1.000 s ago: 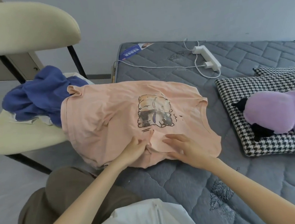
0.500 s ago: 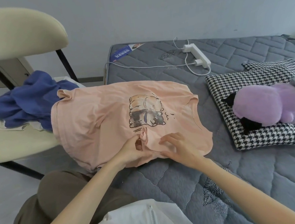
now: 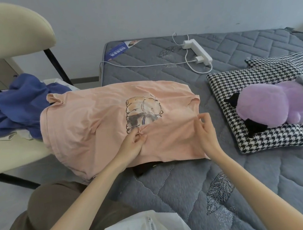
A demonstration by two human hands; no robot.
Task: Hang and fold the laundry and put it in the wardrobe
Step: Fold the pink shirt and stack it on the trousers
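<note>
Fingers [image 3: 137,137] of my left hand [image 3: 131,145] and right hand [image 3: 207,130] pinch the near edge of the peach T-shirt [image 3: 86,123], carrying a flap toward twelve o'clock over the print. I judge this a first lengthwise fold; next, lay it flat and smooth it. At nine o'clock, blue laundry [image 3: 14,107] waits on the chair [image 3: 8,153]; the shirt spans chair and mattress [image 3: 170,186].

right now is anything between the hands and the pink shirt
Nothing: the left hand and right hand both pinch the folded-over edge of the pink t-shirt directly.
</note>
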